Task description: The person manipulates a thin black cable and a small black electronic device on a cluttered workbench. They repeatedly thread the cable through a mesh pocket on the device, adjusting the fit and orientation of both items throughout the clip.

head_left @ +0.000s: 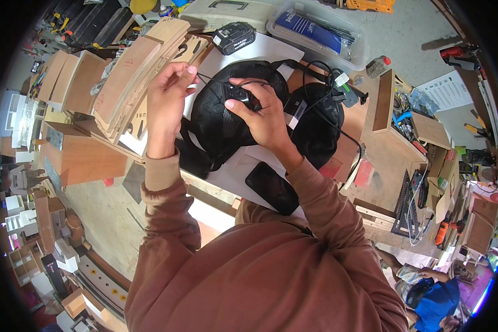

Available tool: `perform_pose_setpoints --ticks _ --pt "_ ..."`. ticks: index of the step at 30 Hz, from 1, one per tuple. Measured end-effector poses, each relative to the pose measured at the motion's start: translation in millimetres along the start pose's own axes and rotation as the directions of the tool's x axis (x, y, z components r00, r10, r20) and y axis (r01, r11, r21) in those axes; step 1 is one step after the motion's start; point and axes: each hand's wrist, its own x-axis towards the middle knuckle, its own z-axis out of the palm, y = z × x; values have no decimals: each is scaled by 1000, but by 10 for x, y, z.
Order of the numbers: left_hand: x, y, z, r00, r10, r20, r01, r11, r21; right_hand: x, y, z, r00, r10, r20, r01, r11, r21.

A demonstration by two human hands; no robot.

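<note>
Head view: small black device [242,98] grasped in my right hand [264,113], over the black mesh bag [211,113]; my left hand [170,94] pinches a thin black cord [206,79]. Black smartphone [271,188] nearer me; black battery pack [234,37] beyond.

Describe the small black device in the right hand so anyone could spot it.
Find the large black mesh fabric, upper centre. Over it, the right hand holds the small black device. Its glossy, boxy body stands out from the soft mesh.
</note>
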Motion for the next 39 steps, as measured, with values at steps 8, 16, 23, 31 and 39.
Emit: perform_pose_setpoints --ticks 8,16,23,31,39 --pt "-107 -85 -193 998 -62 10 63 996 -67 -33 15 90 997 -63 -53 60 996 -61" --pt "-235 -128 -169 995 -100 2 99 985 -140 -48 41 138 994 -94 -61 89 993 -76" --pt "-234 -166 -150 997 -81 16 82 991 -103 -62 59 127 995 -80 -53 77 995 -63" --pt "-254 -105 -134 999 -11 -50 16 995 101 -80 50 132 995 -77 -68 73 995 -67" --pt "-276 239 -7 989 132 -73 -100 935 339 -80 54 139 989 -103 -101 96 992 -79"
